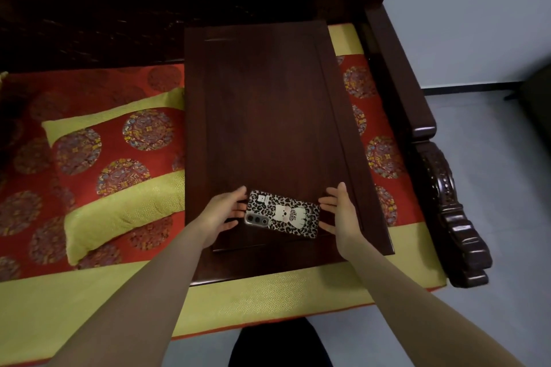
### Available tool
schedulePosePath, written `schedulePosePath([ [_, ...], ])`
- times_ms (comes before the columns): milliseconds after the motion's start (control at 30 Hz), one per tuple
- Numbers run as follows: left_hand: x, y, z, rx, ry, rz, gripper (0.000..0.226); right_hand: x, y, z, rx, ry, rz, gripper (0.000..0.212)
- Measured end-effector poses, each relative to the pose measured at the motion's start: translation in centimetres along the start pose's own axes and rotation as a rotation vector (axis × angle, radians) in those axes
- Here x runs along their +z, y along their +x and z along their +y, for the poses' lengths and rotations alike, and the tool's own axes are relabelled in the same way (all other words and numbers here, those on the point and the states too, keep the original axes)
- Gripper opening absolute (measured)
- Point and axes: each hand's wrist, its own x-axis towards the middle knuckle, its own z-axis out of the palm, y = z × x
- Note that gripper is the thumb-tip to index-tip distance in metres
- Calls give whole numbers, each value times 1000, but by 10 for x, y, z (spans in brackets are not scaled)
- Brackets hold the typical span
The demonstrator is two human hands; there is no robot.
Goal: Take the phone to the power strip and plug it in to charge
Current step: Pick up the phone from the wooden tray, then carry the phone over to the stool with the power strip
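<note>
Leopard-print case: our phone [282, 214] lies face down on the dark wooden bench [268, 104], between our two hands.
Grip: left hand [222, 216] and right hand [343, 214] are spread, fingertips at the phone's short ends, not yet closed on it.
Step in hand: we should pinch both ends evenly and lift level.
Around: a red and yellow cushion [119, 170] sits left of our left hand.
Obstacle: no power strip or cable is in view.

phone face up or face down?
Face down: the phone lies flat on the dark wooden table, its leopard-print case back and camera lenses facing up. Screen not visible.
</note>
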Motion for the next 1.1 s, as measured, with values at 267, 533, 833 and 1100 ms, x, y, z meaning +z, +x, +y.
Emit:
schedulePosePath([
  [267,6,-4,-14,97,-16,-48,17,8,-5,2,-101,-247,-186,44],
  [533,-29,-38,-29,156,-266,-47,10,30,-37,-8,-899,-1241,-358,103],
  [833,-109,-148,-68,298,-536,192,18,123,-108,-54,-1288,-1356,-664,90],
  [1100,-197,-274,-170,307,-862,428,46,240,-230,-20,-1565,-1378,-980,81],
])
